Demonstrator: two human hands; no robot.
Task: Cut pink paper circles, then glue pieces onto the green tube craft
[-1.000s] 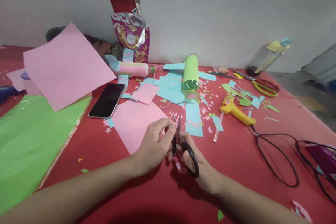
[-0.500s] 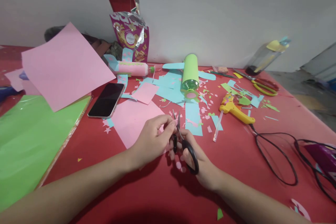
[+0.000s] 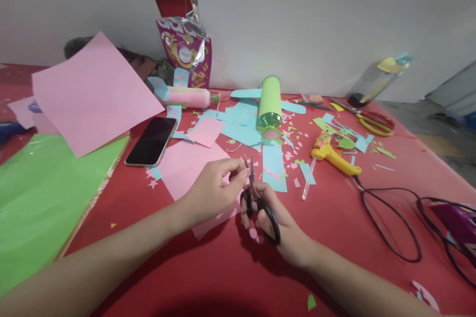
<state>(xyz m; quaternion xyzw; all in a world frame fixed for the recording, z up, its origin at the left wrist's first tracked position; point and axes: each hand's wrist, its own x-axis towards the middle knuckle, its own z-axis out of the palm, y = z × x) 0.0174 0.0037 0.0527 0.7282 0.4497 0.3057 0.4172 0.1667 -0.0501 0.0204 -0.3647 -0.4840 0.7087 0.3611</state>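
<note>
My left hand [image 3: 219, 185] pinches a small pink paper piece [image 3: 247, 172] between thumb and fingertips, mostly hidden by them. Black-handled scissors [image 3: 269, 218] are in my right hand [image 3: 284, 228], fingers through the loops. Their blades point away from me, slightly parted, right beside the pinched paper. A pink paper sheet [image 3: 182, 166] lies under and beyond my left hand. Two small pink paper circles [image 3: 253, 233] show on the red table below the scissors.
A phone [image 3: 151, 142] and green sheets [image 3: 55, 198] are left. Behind stand a pink-wrapped bottle [image 3: 189, 98] and a green-wrapped bottle [image 3: 270, 99] among blue scraps. Right are a yellow glue gun [image 3: 334, 158] with its cord [image 3: 394, 252], other scissors [image 3: 375, 124] and a leaning clear bottle [image 3: 375, 81].
My left hand has shifted slightly up and left, uncovering more of the pink sheet beneath. The scissor blades have closed a little. Objects on the table stay where they were.
</note>
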